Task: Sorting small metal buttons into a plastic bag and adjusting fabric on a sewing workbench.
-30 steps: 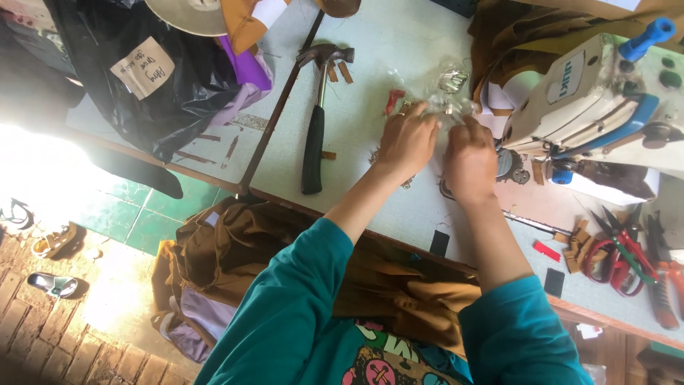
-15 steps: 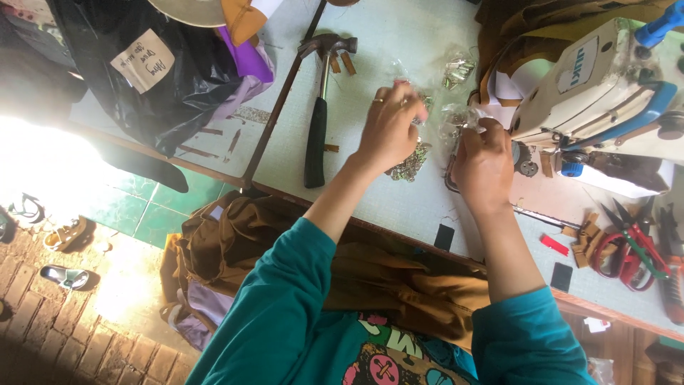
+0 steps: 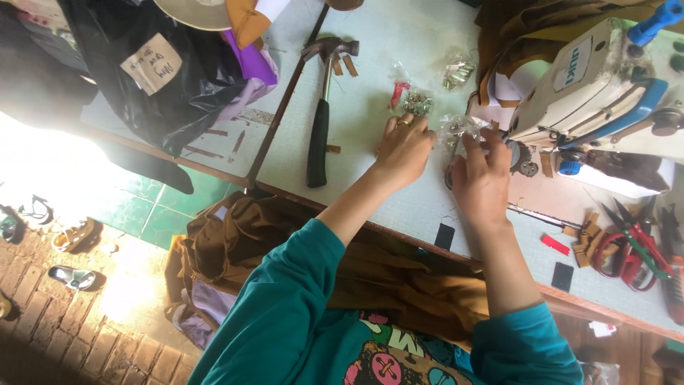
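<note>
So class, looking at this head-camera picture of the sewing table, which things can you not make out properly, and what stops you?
- Clear plastic bag: contents too small and glinting; the right hand covers part.
- Left hand: fingertips curl under, so anything pinched is hidden.
- Sewing machine: cut off by the right edge.
- Scissors: handles jumbled among other tools, hard to separate.
- Floor at left: washed out by glare.

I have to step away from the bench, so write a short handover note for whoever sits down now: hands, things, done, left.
Left hand: flat on the table, fingertips at a small clear packet of metal bits; whether it grips anything cannot be told.
Right hand: pinching a crumpled clear plastic bag beside the sewing machine.
Nearby: hammer to the left, red-handled scissors far right, brown fabric over the table edge.
Done: bag in hand.
Left: its contents still look unsorted.
</note>
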